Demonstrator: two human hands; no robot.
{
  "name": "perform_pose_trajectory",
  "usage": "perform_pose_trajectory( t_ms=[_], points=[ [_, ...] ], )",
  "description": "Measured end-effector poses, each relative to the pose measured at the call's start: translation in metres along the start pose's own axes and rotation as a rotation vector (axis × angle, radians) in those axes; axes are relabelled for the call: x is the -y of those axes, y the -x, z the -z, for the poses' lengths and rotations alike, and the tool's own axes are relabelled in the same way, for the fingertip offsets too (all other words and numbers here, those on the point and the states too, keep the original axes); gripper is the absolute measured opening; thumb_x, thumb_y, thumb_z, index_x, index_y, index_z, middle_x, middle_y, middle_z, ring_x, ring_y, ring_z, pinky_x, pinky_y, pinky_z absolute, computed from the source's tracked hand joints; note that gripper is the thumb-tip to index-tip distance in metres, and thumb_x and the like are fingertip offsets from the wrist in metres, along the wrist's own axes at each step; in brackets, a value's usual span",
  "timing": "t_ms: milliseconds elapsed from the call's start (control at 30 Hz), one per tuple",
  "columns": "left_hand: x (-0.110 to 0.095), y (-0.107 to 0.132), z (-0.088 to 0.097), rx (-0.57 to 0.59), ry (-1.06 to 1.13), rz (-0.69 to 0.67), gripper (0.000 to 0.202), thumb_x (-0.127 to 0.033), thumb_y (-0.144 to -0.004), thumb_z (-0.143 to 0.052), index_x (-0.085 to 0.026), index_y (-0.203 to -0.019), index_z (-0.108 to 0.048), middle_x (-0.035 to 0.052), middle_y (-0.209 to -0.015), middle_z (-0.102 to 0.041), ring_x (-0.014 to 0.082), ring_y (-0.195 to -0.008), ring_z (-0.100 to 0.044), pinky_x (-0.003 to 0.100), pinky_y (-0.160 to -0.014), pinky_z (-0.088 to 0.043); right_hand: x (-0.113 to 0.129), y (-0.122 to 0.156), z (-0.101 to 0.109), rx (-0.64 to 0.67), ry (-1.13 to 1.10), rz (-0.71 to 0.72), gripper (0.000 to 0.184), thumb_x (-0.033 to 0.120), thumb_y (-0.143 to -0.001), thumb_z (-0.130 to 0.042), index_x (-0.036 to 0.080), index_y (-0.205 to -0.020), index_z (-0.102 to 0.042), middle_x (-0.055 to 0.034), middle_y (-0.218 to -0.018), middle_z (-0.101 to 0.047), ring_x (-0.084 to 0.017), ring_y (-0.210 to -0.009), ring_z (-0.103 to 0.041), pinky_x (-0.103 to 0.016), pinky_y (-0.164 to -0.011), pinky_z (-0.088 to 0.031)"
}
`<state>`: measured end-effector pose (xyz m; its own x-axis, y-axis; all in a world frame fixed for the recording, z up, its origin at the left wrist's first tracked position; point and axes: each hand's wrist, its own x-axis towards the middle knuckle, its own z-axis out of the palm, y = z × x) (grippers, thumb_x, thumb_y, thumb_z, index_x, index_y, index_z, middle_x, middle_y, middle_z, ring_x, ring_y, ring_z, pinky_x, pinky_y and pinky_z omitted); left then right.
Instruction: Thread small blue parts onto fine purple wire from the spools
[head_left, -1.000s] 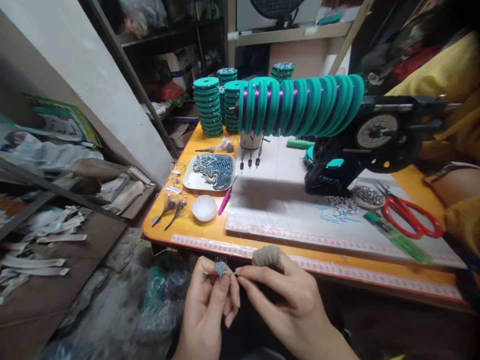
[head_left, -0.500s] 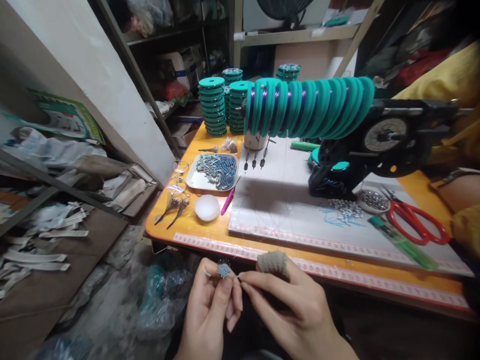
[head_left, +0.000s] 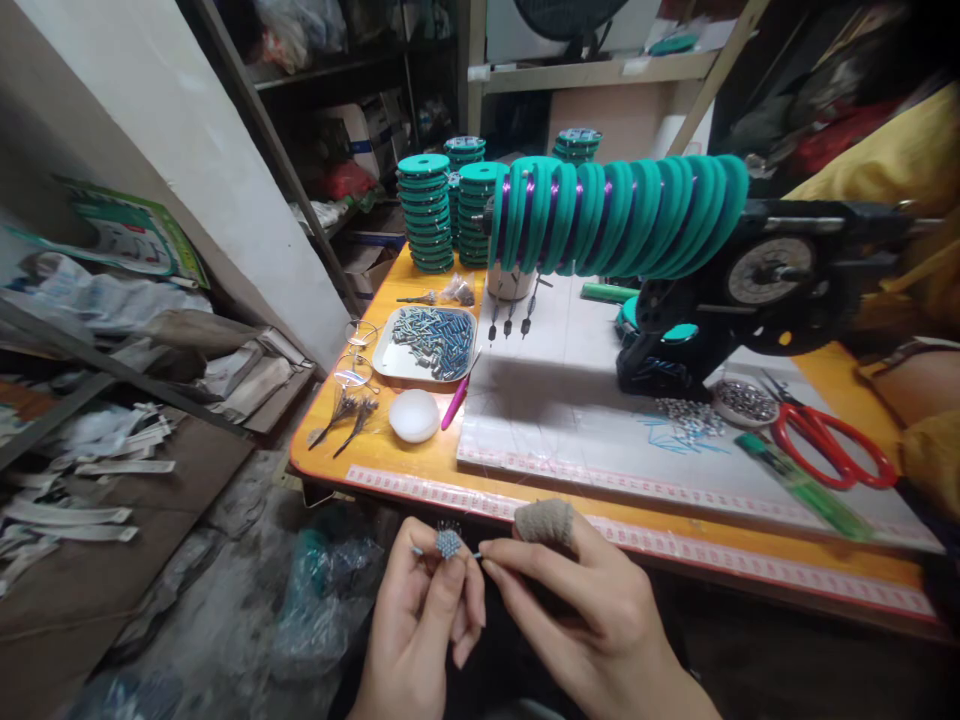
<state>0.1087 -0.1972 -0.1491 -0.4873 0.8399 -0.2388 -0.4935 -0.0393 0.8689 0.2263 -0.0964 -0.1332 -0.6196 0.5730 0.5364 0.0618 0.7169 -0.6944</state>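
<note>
My left hand [head_left: 427, 610] pinches a small bundle of blue-grey pieces [head_left: 448, 543] between thumb and fingers, with thin dark wire ends sticking up from it. A small blue-grey piece pokes out at the left side of that hand. My right hand [head_left: 577, 600] is closed, thumb and forefinger pinching a thin small blue-grey piece [head_left: 478, 555] just right of the bundle. A grey cloth finger cover [head_left: 544, 522] wraps one of the right fingers. Both hands are held close together in front of the table's near edge.
On the orange table [head_left: 330, 420] are a white tray [head_left: 382, 372] of small blue pieces, a white round dish [head_left: 414, 415], a magenta-handled tool [head_left: 455, 402] and red scissors [head_left: 814, 445]. A row of green spools [head_left: 615, 215] overhangs a white board. At right, a person's yellow sleeve [head_left: 885, 150] shows.
Almost nothing differs. Both hands keep the same place and grip, with only very slight finger movement.
</note>
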Motion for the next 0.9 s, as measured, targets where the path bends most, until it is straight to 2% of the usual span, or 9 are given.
perform_pose_trajectory(
  t_ms=[600,733,900],
  points=[
    [-0.0032,0.0003,-0.0025,-0.003,0.004,0.019,0.034,-0.046,-0.092,-0.067,-0.023,-0.083,-0.044,-0.0061,-0.061,-0.055,0.0054,-0.047,-0.040,0.014,-0.044,-0.030,0.0006,0.0009,0.0032,0.015,0.001,-0.014,0.019,0.007,-0.091,-0.064,0.017,-0.103,-0.074,-0.0060,-0.086,-0.066,-0.016,-0.076,-0.066,-0.026,-0.066,-0.057],
    [-0.0031,0.0014,-0.0028,0.009,-0.043,0.065,0.038,-0.050,-0.090,-0.069,-0.023,-0.083,-0.043,-0.0072,-0.057,-0.053,0.0051,-0.045,-0.037,0.015,-0.043,-0.028,-0.0014,-0.0008,0.0033,-0.027,-0.085,-0.057,0.019,0.008,-0.091,-0.066,0.019,-0.103,-0.075,-0.0033,-0.084,-0.066,-0.013,-0.074,-0.065,-0.022,-0.065,-0.055],
    [-0.0059,0.0011,-0.0038,0.020,-0.082,0.110,0.042,-0.055,-0.088,-0.068,-0.022,-0.082,-0.042,-0.0081,-0.054,-0.051,0.0043,-0.044,-0.036,0.015,-0.043,-0.027,-0.0028,-0.0044,0.0075,0.011,-0.201,-0.119,0.017,0.010,-0.089,-0.071,0.024,-0.098,-0.077,0.0005,-0.080,-0.068,-0.010,-0.070,-0.064,-0.019,-0.063,-0.054]
  ],
)
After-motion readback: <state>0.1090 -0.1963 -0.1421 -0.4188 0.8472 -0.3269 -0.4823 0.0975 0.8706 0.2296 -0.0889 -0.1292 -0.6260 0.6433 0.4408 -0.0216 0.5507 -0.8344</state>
